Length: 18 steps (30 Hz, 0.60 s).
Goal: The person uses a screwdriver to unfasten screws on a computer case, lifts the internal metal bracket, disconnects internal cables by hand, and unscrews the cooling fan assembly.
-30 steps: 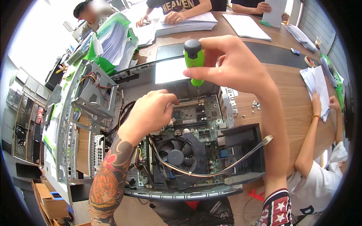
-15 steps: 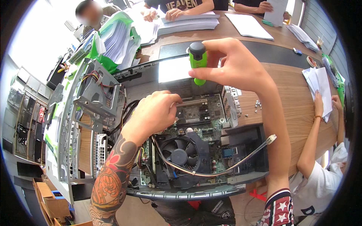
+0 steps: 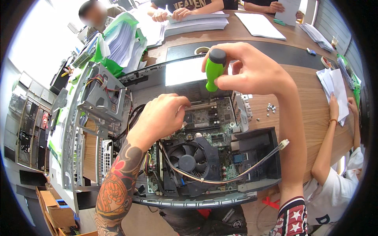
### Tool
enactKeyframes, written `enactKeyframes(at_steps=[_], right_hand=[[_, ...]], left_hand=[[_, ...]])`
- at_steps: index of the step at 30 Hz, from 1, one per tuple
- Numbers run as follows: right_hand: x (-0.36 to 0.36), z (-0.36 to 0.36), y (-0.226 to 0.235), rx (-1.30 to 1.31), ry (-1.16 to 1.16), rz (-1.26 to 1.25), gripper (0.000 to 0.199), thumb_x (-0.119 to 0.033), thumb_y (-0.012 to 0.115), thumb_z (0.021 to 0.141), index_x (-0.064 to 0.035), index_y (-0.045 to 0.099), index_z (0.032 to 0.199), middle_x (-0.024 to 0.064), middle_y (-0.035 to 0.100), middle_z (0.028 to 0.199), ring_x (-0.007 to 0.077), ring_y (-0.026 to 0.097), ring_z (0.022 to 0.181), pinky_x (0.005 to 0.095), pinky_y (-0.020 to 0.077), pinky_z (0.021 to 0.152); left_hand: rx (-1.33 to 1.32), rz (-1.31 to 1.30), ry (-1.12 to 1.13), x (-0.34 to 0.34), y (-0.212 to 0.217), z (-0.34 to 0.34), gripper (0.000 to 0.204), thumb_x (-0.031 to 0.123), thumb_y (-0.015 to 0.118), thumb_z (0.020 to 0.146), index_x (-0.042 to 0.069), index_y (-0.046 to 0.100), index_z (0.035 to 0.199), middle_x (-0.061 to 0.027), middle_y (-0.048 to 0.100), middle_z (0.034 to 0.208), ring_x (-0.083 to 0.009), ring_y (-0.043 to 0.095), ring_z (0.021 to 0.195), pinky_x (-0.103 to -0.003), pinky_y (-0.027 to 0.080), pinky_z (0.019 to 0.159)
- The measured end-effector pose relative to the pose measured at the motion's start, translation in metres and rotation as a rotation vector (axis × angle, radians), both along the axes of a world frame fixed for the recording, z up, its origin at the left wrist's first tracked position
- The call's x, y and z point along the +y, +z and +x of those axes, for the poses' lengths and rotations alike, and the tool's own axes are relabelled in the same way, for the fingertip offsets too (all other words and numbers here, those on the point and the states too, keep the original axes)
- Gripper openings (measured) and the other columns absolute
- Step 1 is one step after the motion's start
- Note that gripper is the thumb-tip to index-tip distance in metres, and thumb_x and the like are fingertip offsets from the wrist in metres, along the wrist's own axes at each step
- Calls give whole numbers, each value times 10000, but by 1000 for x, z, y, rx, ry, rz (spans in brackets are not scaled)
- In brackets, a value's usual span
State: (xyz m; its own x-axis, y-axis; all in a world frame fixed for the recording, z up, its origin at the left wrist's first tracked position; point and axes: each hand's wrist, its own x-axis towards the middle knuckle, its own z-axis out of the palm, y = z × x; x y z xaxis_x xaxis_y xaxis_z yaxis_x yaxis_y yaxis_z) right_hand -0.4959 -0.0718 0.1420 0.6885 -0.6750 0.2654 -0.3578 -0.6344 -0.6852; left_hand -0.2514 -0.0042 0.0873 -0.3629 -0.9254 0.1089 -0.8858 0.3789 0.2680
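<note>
An opened desktop computer case [image 3: 204, 202] lies on the wooden table, its green motherboard [image 3: 212, 118] and black cooling fan [image 3: 188, 161] exposed. My right hand [image 3: 252, 70] grips a screwdriver with a green and black handle [image 3: 214, 67], held upright with its tip down at the far edge of the board. My left hand [image 3: 163, 116] rests inside the case on the board's left side, fingers curled, next to black cables; whether it holds anything is hidden. A bundle of thin wires with a white plug [image 3: 284, 144] arcs over the fan.
A swung-out metal drive cage [image 3: 92, 114] stands left of the case. Small loose screws [image 3: 271, 107] lie on the table to the right. Other people sit around the table with stacks of paper [image 3: 201, 21]; one person's arm [image 3: 328, 145] rests at the right. Cardboard boxes [image 3: 51, 206] sit low left.
My right hand has kept the screwdriver upright and shifted slightly right and down over the board's far edge. My left hand stays in the case, hardly moved.
</note>
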Motion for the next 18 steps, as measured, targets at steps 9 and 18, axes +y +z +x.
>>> enactKeyframes(at_steps=[9, 18], right_hand=[[-2, -2, -2, 47, -9, 31, 307, -124, 641, 759, -47, 672, 1055, 27, 673, 896, 100, 609, 793, 254, 487, 674], [-3, 0, -2, 4, -52, 36, 317, -148, 666, 758, -27, 691, 1050, 51, 692, 896, 117, 628, 805, 265, 496, 697]], left_hand=[[14, -2, -11, -1, -1, 0, 198, 98, 584, 892, 39, 732, 1009, -178, 717, 948, -380, 675, 922, -452, 534, 834], [11, 9, -4, -2, -3, -1, 237, 72, 546, 894, 17, 713, 1053, -216, 709, 966, -404, 670, 942, -462, 529, 855]])
